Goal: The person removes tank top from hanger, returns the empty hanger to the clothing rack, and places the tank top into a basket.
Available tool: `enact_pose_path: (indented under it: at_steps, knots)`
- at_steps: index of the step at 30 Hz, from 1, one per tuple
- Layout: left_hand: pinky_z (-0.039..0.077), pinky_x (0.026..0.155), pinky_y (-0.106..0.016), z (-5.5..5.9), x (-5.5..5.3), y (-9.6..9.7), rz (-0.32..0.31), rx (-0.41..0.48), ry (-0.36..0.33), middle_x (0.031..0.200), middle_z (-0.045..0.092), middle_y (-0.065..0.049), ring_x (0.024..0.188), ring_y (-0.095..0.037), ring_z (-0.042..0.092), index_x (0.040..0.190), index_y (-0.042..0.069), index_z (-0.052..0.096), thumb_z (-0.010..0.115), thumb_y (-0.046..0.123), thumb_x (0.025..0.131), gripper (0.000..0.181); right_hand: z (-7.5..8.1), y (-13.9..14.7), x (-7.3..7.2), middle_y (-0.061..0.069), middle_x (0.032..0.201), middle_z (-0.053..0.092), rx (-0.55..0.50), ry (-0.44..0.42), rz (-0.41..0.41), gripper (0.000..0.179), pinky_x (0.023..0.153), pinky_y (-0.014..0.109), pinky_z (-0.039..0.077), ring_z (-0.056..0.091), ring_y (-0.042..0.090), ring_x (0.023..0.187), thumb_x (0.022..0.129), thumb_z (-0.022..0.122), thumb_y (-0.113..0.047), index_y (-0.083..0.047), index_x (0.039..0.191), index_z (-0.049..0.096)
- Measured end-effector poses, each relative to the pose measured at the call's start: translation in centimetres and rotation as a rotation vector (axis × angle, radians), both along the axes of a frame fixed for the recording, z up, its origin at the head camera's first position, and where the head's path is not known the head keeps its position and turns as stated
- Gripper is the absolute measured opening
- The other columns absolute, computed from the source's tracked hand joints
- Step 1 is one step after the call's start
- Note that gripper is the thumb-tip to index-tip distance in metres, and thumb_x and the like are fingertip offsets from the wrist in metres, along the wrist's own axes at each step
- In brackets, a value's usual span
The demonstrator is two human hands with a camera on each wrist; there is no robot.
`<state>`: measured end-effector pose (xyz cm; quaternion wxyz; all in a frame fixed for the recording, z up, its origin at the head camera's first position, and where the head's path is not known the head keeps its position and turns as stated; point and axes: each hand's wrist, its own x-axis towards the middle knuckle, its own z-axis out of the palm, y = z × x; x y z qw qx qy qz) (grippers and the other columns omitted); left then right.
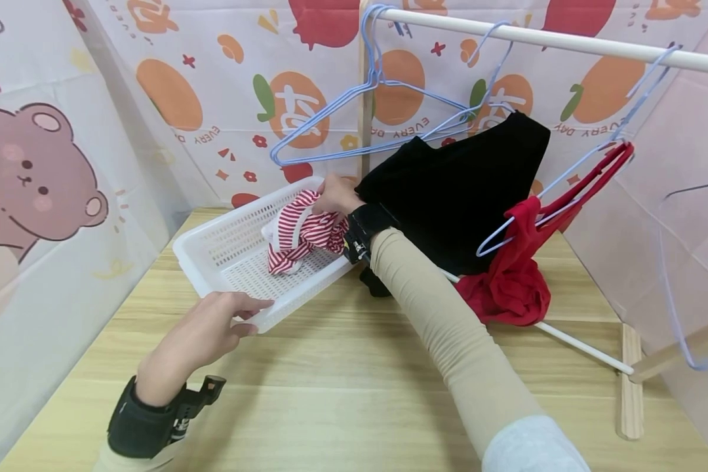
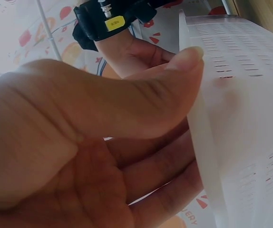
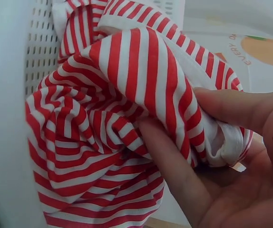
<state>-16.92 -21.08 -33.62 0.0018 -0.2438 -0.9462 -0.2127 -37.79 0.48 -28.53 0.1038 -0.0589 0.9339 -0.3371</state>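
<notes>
A red-and-white striped garment [image 1: 297, 226] lies crumpled in a white perforated plastic basket [image 1: 309, 293]. My right hand [image 1: 335, 195] reaches over the basket's far right end and pinches a fold of the garment; in the right wrist view its thumb and fingers are on either side of the striped cloth [image 3: 148, 71]. At the near left corner, my left hand [image 1: 203, 331] holds the basket's rim. The left wrist view shows the thumb on one side of the basket wall [image 2: 250, 123] and the other fingers on the other side, their tips partly hidden.
Right of the basket stands a rack with a white rail [image 1: 543, 40]. Blue hangers [image 1: 324, 118] hang from it, one with a black garment [image 1: 448, 190] and one with a red garment [image 1: 522, 262]. A wooden foot [image 1: 630, 387] rests on the tabletop [image 1: 330, 400].
</notes>
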Motion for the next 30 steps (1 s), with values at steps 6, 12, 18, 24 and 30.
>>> enact_pose_path:
  at_steps: [6, 12, 18, 24, 30]
  knots:
    - [0.059, 0.083, -0.049, 0.04, -0.08, 0.06, -0.005, 0.0, 0.01, 0.104, 0.079, -0.013, 0.096, -0.027, 0.075, 0.118, 0.003, 0.077, 0.081, -0.008, 0.079, 0.041, -0.01, -0.02, -0.02, 0.011, 0.127, 0.064, 0.077, 0.036, -0.001, 0.039, 0.069, 0.032, 0.063, 0.064, 0.024, 0.11, 0.089, 0.079, -0.01, -0.003, 0.125, 0.067]
    - [0.059, 0.083, -0.049, 0.06, -0.13, 0.11, -0.003, 0.0, 0.0, 0.105, 0.079, -0.014, 0.095, -0.027, 0.075, 0.119, 0.002, 0.077, 0.081, -0.008, 0.079, 0.041, 0.08, 0.02, -0.08, 0.007, 0.127, 0.067, 0.2, 0.079, 0.047, 0.038, 0.069, 0.027, 0.061, 0.063, 0.021, 0.108, 0.088, 0.08, -0.016, -0.008, 0.124, 0.072]
    - [0.059, 0.084, -0.049, 0.05, -0.12, 0.12, 0.0, 0.0, -0.002, 0.105, 0.079, -0.013, 0.096, -0.027, 0.075, 0.119, 0.002, 0.077, 0.081, -0.007, 0.079, 0.041, -0.13, -0.12, 0.44, 0.003, 0.112, 0.069, 0.333, 0.166, 0.079, 0.02, 0.075, 0.026, 0.044, 0.053, 0.02, 0.1, 0.088, 0.081, -0.02, -0.008, 0.102, 0.075]
    - [0.059, 0.082, -0.048, 0.01, -0.06, 0.12, -0.001, -0.002, 0.0, 0.105, 0.079, -0.014, 0.096, -0.027, 0.075, 0.119, 0.003, 0.077, 0.081, -0.007, 0.079, 0.041, -0.56, -0.14, 0.29, 0.008, 0.122, 0.066, 0.375, 0.171, 0.083, 0.027, 0.088, 0.031, 0.047, 0.052, 0.023, 0.11, 0.087, 0.082, -0.02, -0.006, 0.108, 0.072]
    - [0.059, 0.082, -0.049, -0.04, -0.09, 0.13, 0.003, -0.005, -0.004, 0.105, 0.079, -0.014, 0.096, -0.027, 0.075, 0.118, 0.003, 0.077, 0.081, -0.007, 0.079, 0.041, -0.57, 0.19, -0.19, 0.009, 0.124, 0.066, 0.427, 0.166, 0.133, 0.033, 0.089, 0.03, 0.043, 0.049, 0.022, 0.104, 0.088, 0.081, -0.022, -0.005, 0.114, 0.071]
